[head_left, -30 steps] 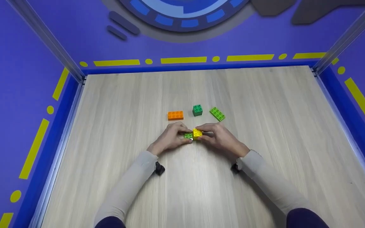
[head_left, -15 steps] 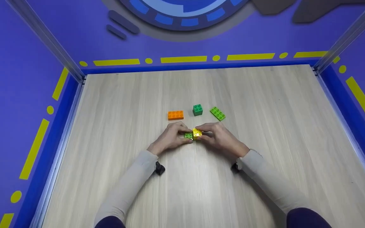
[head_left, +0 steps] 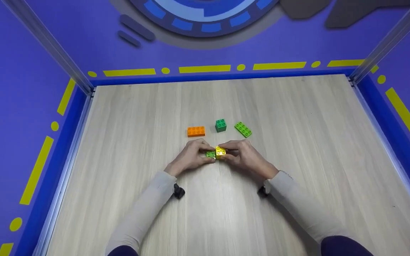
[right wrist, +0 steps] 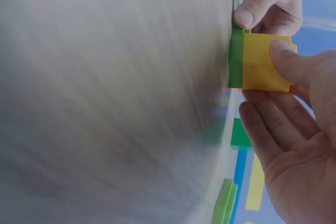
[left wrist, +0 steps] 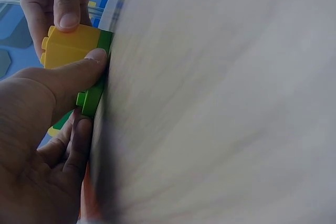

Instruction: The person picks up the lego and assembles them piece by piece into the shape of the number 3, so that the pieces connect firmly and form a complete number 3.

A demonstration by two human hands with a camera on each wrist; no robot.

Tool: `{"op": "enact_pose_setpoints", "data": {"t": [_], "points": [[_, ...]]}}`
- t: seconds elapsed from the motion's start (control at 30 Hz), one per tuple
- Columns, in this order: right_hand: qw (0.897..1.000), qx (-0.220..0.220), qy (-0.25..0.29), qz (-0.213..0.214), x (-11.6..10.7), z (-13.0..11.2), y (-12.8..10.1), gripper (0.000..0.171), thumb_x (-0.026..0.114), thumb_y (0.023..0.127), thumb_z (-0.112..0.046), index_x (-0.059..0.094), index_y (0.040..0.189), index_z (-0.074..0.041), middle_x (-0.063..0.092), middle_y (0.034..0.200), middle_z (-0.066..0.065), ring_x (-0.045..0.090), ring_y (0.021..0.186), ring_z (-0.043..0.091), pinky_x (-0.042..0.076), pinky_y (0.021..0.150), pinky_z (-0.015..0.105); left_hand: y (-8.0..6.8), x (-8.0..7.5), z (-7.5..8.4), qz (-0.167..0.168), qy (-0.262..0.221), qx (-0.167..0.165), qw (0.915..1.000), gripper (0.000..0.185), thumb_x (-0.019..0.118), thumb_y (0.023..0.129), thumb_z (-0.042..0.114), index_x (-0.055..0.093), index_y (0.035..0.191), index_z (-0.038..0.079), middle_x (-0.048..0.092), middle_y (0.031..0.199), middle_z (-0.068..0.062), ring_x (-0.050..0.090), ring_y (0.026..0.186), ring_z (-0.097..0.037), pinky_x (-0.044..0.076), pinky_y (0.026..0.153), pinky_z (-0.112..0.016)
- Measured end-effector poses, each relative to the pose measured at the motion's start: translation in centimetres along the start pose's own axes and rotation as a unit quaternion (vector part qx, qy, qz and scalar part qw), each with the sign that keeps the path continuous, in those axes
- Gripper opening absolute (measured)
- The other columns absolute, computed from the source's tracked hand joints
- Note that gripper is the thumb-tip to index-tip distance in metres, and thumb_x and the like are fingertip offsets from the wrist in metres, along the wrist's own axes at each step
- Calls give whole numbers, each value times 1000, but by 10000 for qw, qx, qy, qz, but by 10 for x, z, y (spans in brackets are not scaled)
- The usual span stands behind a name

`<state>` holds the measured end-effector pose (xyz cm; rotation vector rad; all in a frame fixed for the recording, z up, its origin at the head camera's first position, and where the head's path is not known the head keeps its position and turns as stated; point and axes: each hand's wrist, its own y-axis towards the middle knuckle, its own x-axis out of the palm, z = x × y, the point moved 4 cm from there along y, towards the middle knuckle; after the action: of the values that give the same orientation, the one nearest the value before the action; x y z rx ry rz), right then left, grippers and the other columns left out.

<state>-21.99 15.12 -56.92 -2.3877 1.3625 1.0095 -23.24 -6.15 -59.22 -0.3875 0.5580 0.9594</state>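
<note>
A yellow brick (head_left: 220,152) sits on one end of a light green flat brick (head_left: 210,154) that rests on the wooden table (head_left: 297,142). My left hand (head_left: 202,155) pinches the green brick between thumb and fingers. My right hand (head_left: 228,152) pinches the yellow brick from the other side. In the left wrist view, the thumb (left wrist: 79,72) lies along the yellow brick (left wrist: 71,45) and the green brick (left wrist: 93,95). The right wrist view shows the yellow brick (right wrist: 265,61) seated flush on the green brick (right wrist: 236,59), against the tabletop.
Just beyond the hands lie an orange brick (head_left: 196,131), a dark green square brick (head_left: 220,125) and a light green long brick (head_left: 243,129). Blue walls with yellow marks (head_left: 205,67) enclose the table on three sides.
Both hands keep their hold on the two joined bricks and stay almost in place. The head view has shifted slightly.
</note>
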Motion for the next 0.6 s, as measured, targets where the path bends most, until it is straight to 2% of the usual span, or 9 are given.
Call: {"op": "enact_pose_setpoints", "data": {"t": [0.27,0.4,0.6], "points": [[9991,311,277,22,2,4,-2,39,83,96,-16,76,133,-8,78,127,9,74,119,25,62,101,36,-1,1,-1,27,10,11,10000,39,89,90,26,80,127,18,69,110,4,62,101,-13,53,90,-32],[9971,453,611,14,4,6,-3,40,83,96,-16,75,134,-9,77,129,8,73,120,24,61,101,33,-2,0,0,49,59,63,10000,39,89,91,26,80,128,16,70,111,3,62,101,-13,53,89,-32],[9938,683,869,90,5,11,-5,49,85,93,-19,72,139,-7,74,135,10,72,125,27,60,105,39,-1,-1,0,74,12,15,10000,39,89,90,25,81,127,15,70,110,2,62,101,-14,52,90,-32]]}}
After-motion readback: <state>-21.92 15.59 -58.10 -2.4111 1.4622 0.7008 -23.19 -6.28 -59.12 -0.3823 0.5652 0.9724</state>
